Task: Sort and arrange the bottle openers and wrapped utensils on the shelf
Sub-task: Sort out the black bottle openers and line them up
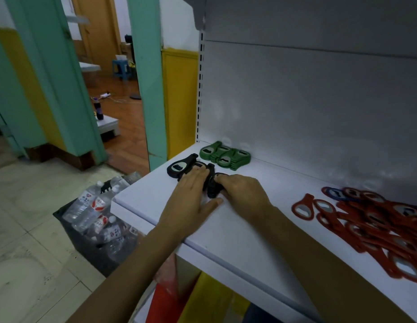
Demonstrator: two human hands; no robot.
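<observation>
Black bottle openers [179, 167] lie in a small group near the left end of the white shelf [237, 231]. My left hand [191, 201] lies flat with straight fingers over some of them. My right hand [242, 190] curls its fingers round a stack of black openers [212, 190] just right of the left hand. Behind them, against the back panel, green bottle openers [225, 155] sit in neat stacks. A loose heap of red bottle openers [370, 227], with a blue one [333, 193] at its back, covers the right side of the shelf. No wrapped utensils are visible.
A dark crate [86, 243] of plastic water bottles [91, 206] stands on the tiled floor left of the shelf. Red and yellow packages [179, 297] fill the shelf below. A green door frame [147, 85] and open doorway are behind.
</observation>
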